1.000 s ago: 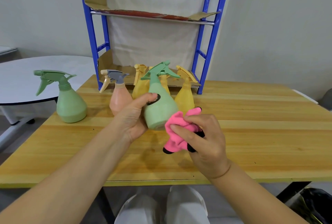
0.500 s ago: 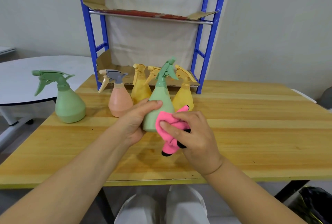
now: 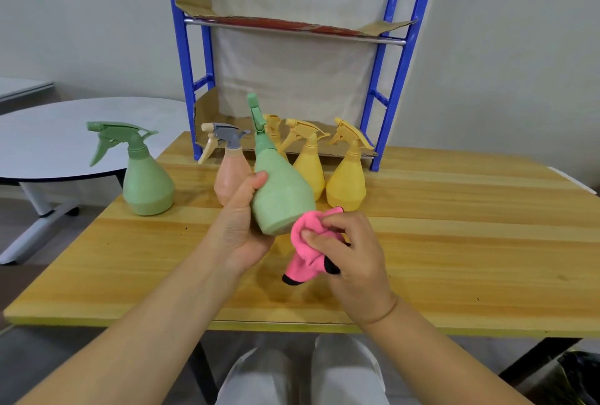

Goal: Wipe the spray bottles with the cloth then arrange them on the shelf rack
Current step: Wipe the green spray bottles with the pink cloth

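A green spray bottle (image 3: 281,197) of matt, faintly grainy plastic is held tilted above the wooden table (image 3: 454,242), in front of the other bottles. Its body is pear-shaped and wide at the base, and it narrows to a slim neck with a trigger head of the same green.

It is gripped by the left hand (image 3: 238,236). The thumb is laid along the bottle's side and the fingers are curled behind the body, mostly hidden.

A soft, fleecy pink cloth (image 3: 306,242) with a black edge is bunched in the right hand (image 3: 354,262), pinched between thumb and curled fingertips. It is pressed against the lower rim of the held bottle.

A second green bottle (image 3: 146,184) stands upright near the table's left edge. A peach bottle (image 3: 229,174) with a grey head and cream trigger stands partly behind the left hand.

Two yellow bottles are seen to the right, the nearer yellow bottle (image 3: 345,184) and the middle yellow bottle (image 3: 310,171). A rear yellow bottle (image 3: 274,132) is largely hidden.

The blue metal shelf rack (image 3: 402,57) stands at the back of the table and is lined with corrugated cardboard (image 3: 207,112). Red printing on the upper liner is seen too obliquely to be read. The table is of glossy, striped planks.
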`<act>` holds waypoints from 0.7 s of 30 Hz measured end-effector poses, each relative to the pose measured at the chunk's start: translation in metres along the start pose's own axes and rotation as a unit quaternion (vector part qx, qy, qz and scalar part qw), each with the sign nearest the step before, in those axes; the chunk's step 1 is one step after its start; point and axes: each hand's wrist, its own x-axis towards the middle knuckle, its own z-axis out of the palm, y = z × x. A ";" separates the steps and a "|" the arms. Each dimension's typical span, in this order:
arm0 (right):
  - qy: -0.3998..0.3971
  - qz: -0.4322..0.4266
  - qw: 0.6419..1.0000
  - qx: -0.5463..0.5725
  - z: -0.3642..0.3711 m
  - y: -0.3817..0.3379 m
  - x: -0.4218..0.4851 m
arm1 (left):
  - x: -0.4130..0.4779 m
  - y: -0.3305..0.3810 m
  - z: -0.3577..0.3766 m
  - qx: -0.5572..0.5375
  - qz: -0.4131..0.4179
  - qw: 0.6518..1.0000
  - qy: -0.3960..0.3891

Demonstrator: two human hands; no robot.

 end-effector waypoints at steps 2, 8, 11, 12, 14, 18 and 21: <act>-0.039 0.012 0.999 0.002 0.004 -0.003 -0.001 | 0.000 0.008 -0.013 0.069 0.051 0.996 0.011; -0.107 0.037 0.994 -0.004 0.012 -0.003 0.005 | -0.013 0.036 -0.063 0.313 0.166 0.931 0.089; -0.084 -0.020 0.996 -0.027 0.022 -0.005 0.008 | -0.022 0.049 -0.085 0.410 0.203 0.877 0.150; -0.078 -0.034 0.996 -0.029 0.026 -0.005 0.009 | -0.023 0.054 -0.093 0.431 0.214 0.860 0.171; -0.069 -0.058 0.995 -0.038 0.031 -0.004 0.011 | -0.025 0.063 -0.108 0.468 0.231 0.826 0.213; -0.076 -0.073 0.992 -0.067 0.038 -0.004 0.015 | -0.027 0.076 -0.135 0.498 0.230 0.791 0.273; -0.084 -0.078 0.991 -0.072 0.042 -0.002 0.016 | -0.027 0.082 -0.146 0.504 0.232 0.777 0.297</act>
